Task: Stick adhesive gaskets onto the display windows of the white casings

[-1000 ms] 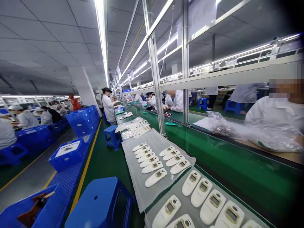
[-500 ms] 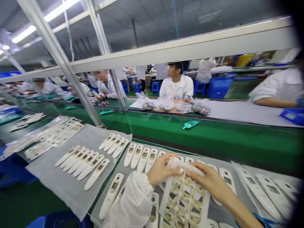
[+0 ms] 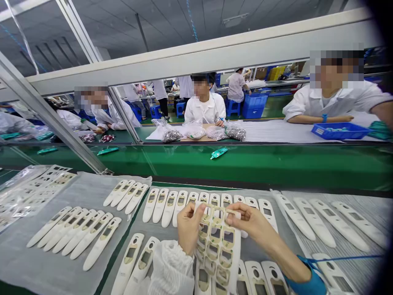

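Observation:
A sheet of die-cut adhesive frames (image 3: 221, 250), with rows of window-shaped cut-outs, hangs tilted in front of me. My left hand (image 3: 189, 225) pinches its upper left edge between thumb and fingers. Closed at the sheet's upper right corner, my right hand (image 3: 250, 223) has a small white strip (image 3: 235, 214) at its fingertips. Whether that strip is still joined to the sheet, I cannot tell. Behind and below the sheet lie white handheld thermometer housings (image 3: 170, 207) with window openings, some partly hidden by my hands.
More housings lie on the left mat (image 3: 76, 229) and on the right ribbed sheet (image 3: 346, 229). Further cut-out sheets (image 3: 39, 192) rest at far left. A green belt (image 3: 276, 164) carrying a teal glue-like tube (image 3: 219, 153) runs behind, with co-workers beyond it. A blue cord (image 3: 346, 258) trails from my right wrist.
My view has turned to the right. A whitish film bunched over the sheet's top between my hands is no longer seen there. My right hand now pinches at the upper right corner.

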Available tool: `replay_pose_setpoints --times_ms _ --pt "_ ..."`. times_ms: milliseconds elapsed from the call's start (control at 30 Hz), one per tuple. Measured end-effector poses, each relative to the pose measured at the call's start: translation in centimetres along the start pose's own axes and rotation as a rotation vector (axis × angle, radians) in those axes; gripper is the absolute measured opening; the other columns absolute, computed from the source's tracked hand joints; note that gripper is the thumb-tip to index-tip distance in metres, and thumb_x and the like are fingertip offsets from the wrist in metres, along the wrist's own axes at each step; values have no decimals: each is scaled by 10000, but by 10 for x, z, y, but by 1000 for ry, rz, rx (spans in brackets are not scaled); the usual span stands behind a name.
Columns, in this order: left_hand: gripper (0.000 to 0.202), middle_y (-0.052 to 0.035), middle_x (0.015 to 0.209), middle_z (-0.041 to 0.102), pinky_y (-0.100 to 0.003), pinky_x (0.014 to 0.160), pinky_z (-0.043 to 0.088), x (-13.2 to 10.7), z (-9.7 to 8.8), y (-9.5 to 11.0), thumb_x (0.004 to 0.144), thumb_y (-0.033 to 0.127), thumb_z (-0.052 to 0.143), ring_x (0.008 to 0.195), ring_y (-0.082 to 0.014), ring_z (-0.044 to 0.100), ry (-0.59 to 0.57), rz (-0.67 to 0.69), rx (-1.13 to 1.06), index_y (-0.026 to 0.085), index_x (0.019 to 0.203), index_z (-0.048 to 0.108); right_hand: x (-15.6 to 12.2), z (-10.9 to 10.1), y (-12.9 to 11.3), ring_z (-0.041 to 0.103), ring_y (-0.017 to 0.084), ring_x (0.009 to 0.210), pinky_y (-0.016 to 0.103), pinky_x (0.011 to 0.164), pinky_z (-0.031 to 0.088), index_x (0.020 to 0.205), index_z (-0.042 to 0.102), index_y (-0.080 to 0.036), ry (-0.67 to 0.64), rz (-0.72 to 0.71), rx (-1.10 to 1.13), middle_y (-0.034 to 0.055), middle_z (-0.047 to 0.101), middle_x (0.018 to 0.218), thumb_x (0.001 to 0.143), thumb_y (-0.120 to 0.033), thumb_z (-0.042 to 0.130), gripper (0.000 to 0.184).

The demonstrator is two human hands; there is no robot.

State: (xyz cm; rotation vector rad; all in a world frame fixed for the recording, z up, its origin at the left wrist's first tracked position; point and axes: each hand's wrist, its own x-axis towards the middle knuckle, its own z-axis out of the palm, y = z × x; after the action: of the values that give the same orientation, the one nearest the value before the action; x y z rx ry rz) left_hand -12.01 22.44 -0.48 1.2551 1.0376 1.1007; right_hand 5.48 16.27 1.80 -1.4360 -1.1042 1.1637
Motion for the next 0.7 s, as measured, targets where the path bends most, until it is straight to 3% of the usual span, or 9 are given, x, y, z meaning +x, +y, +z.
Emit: replay_pose_setpoints --times_ms 67,133,200,267,300,400,500,600,700 --pt "532 68 528 292 -206 515 311 1 -6 3 723 561 649 509 -76 316 -54 0 13 184 550 315 -1 -1 -3 616 190 704 303 666 504 804 637 -194 16 -11 -29 39 645 736 670 -531 698 368" --pt "412 38 597 458 -217 570 379 4 -13 12 694 499 704 583 -106 451 -142 -10 14 172 633 460 -3 -3 -5 609 186 688 288 641 494 763 653 -196 53 -41 -53 35 653 729 683 -522 689 337" --pt "373 -38 866 615 -267 724 451 8 -18 26 669 417 743 821 -176 573 -265 21 57 175 902 582 -6 -3 -7 598 178 666 276 614 480 750 668 -199 71 -66 -101 28 662 723 704 -497 677 301" --pt "535 -86 1128 598 -339 901 425 13 -18 41 642 358 768 1059 -230 541 -400 98 209 207 1118 577 -10 -1 -7 585 171 647 269 590 463 754 682 -208 60 -88 -176 20 669 717 743 -467 650 262" --pt "543 -85 1154 594 -350 929 409 15 -17 47 630 347 775 1087 -238 530 -468 127 313 218 1126 597 -11 0 -7 581 169 642 267 581 455 760 688 -213 45 -98 -207 18 674 719 761 -456 635 249" --pt "288 -49 856 666 -293 748 453 20 -7 55 661 380 736 837 -210 592 -667 27 488 190 875 707 -14 3 -2 584 169 643 268 575 451 777 693 -221 20 -102 -244 15 678 718 790 -440 607 236" --pt "227 -13 598 612 -241 553 393 23 3 50 716 383 665 576 -149 531 -764 -117 435 157 694 688 -15 0 3 614 182 661 285 594 489 866 666 -213 34 -44 -157 23 679 742 736 -439 664 261" --pt "223 -5 572 594 -227 502 342 25 8 43 706 370 670 522 -125 484 -764 -136 404 152 664 663 -18 -7 4 643 205 768 313 662 522 927 648 -221 55 -67 -152 44 692 870 722 -416 687 286" --pt "242 -8 567 585 -220 478 311 25 10 41 707 377 673 507 -115 465 -782 -164 378 144 651 646 -21 -12 4 621 218 914 341 768 507 870 666 -239 118 -237 -329 46 679 965 807 -378 628 157"
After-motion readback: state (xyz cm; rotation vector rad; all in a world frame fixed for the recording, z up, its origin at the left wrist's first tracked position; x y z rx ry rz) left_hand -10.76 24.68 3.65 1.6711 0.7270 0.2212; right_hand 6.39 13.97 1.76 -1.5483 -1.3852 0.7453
